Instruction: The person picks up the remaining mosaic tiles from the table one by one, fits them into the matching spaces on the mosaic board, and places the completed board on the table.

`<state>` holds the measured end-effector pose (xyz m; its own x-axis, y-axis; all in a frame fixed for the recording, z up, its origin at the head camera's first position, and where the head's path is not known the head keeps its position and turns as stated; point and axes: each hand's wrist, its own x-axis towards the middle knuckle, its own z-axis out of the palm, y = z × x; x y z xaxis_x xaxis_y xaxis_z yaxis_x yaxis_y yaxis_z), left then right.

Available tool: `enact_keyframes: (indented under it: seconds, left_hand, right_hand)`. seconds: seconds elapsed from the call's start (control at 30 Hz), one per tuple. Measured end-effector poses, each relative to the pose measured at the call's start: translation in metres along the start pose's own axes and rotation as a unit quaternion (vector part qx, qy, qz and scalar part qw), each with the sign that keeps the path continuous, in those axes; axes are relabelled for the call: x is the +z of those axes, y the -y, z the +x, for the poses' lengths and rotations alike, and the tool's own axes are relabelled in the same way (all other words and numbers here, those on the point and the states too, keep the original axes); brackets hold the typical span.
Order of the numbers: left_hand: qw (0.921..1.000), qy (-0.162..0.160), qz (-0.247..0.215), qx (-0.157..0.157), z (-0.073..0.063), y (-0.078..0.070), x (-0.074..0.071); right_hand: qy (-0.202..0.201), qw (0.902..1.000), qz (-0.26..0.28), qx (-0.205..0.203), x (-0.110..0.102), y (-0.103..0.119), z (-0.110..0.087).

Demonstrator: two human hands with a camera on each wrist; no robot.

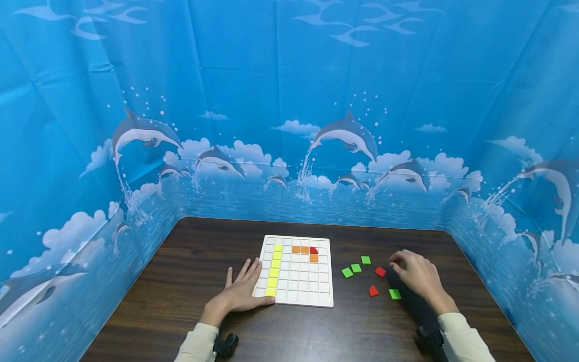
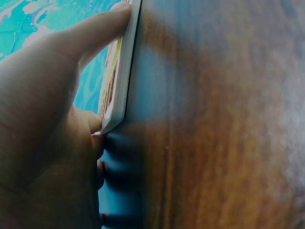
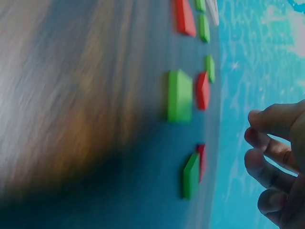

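My left hand (image 1: pixel 242 291) lies with spread fingers against the left side of a white gridded board (image 1: pixel 303 281). Its thumb (image 2: pixel 102 28) rests at the board's near edge. On the grid stand a column of yellow square tiles (image 1: pixel 275 264), a few orange tiles (image 1: pixel 305 250) and a red rounded tile (image 1: pixel 313 250). To the right, my right hand (image 1: pixel 418 274) hovers over the table with loosely bent fingers, nothing visible between them in the right wrist view. Nearest to it are a red tile (image 1: pixel 380 271) and a green tile (image 1: pixel 395 294).
Between board and right hand lie more green tiles (image 1: pixel 356 268) and a red rounded piece (image 1: pixel 373 291). In the right wrist view, a green tile (image 3: pixel 190 176) partly covers a red one low in the picture. A blue dolphin-print curtain (image 1: pixel 280 100) surrounds the dark wooden table (image 1: pixel 190 251).
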<state>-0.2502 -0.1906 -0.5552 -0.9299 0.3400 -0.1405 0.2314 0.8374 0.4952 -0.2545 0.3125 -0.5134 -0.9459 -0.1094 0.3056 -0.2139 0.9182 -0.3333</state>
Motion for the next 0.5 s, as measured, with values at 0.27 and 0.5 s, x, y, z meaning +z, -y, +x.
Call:
enact_keyframes:
  seconds: [0.27, 0.5]
  left_hand:
    - [1.0000, 0.004, 0.002, 0.002, -0.002, -0.004, -0.004]
    - [0.9997, 0.019, 0.007, -0.015, -0.004, -0.011, -0.011]
  right_hand:
    - [0.042, 0.9974, -0.021, 0.054, 0.005, -0.022, -0.005]
    - [0.064, 0.9951, -0.044, 0.061, 0.012, -0.029, -0.006]
